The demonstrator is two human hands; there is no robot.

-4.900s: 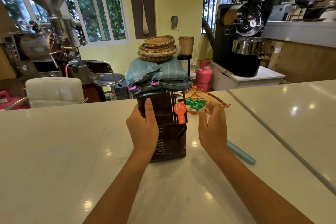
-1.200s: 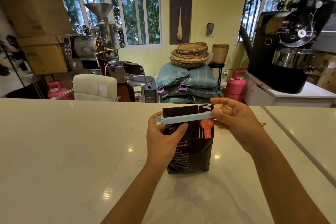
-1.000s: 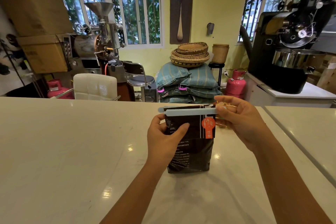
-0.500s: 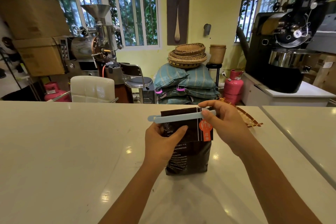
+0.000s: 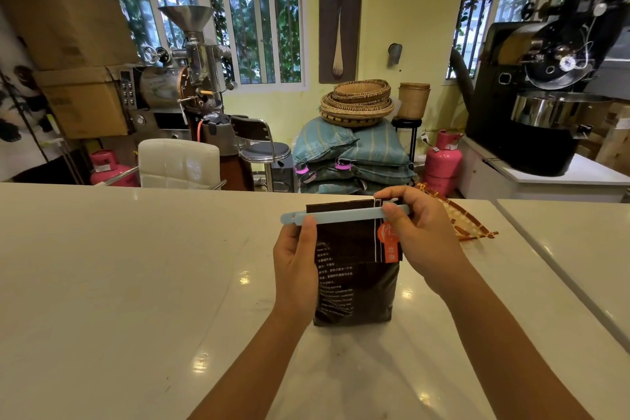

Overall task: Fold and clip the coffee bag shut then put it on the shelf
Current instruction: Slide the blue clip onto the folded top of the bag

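Observation:
A dark brown coffee bag (image 5: 354,280) with an orange label stands upright on the white counter (image 5: 136,283), its top folded over. A long pale blue clip (image 5: 341,216) lies level across the fold, its left end sticking out past the bag. My left hand (image 5: 295,259) grips the bag's left edge, thumb up against the clip. My right hand (image 5: 419,235) pinches the clip's right end at the bag's top right corner. No shelf is in view.
A woven tray (image 5: 456,218) lies on the counter just behind my right hand. A seam (image 5: 559,269) splits the counter on the right. Beyond the counter are a white chair (image 5: 179,162), stacked sacks (image 5: 354,153) and roasting machines.
The clip came from beside the bag into my right hand and onto the folded top. Over the last second it has levelled out across the fold, with my right hand pressing its right end.

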